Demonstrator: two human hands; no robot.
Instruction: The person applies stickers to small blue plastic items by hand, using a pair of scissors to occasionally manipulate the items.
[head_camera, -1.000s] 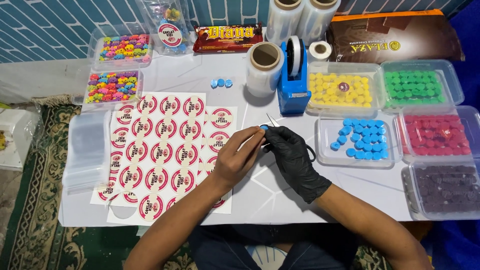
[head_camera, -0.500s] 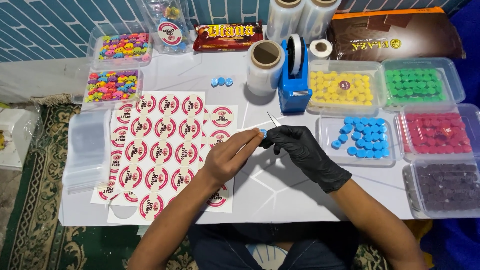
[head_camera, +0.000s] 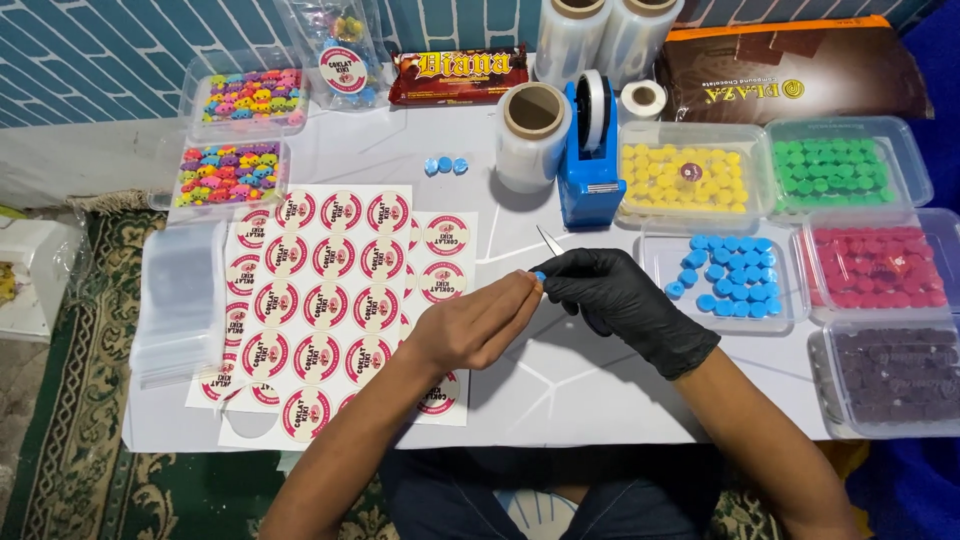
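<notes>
Both hands have slid left off the tray of blue candies: bare left hand pinches one blue candy shut, gloved right hand curls round a thin pointed tool.

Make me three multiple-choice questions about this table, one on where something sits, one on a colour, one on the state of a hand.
1. Where is the blue plastic tape dispenser?
A. left of the tray of yellow round pieces
B. on the sticker sheets
C. on the carpet

2. What colour is the small round piece between the two hands?
A. red
B. blue
C. green

3. How is the right hand covered?
A. bare
B. white mitten
C. black glove

Answers: 1 A, it stands beside that tray's left edge. 2 B, it matches the blue pieces in the nearby tray. 3 C, only the left hand is bare.
</notes>
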